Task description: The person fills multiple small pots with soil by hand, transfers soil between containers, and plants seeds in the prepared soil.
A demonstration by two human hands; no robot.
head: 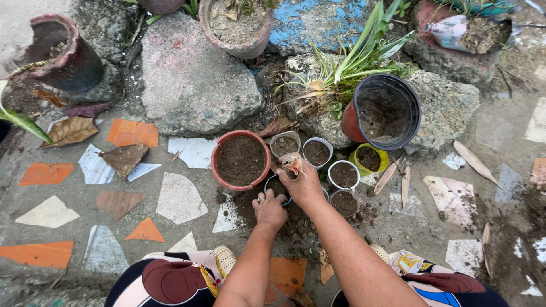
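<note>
While the right hand (304, 185) closed its fingers around a small soil-smeared cup (292, 165), held tilted just above the ground, the left hand (269, 209) curled its fingers over the rim of a small dark pot (277, 186) resting on spilled soil. Just beside them stood a terracotta pot (241, 160) full of soil and a cluster of small soil-filled cups (317, 152). Farther back, a black plastic pot (387, 111) lay tipped against a rock (449, 105).

I log the ground (68, 193): grey concrete set with tile shards, bearing a terracotta pot (241, 159) of soil, small soil-filled cups (316, 152), dry leaves (124, 159), rocks (190, 79).
</note>
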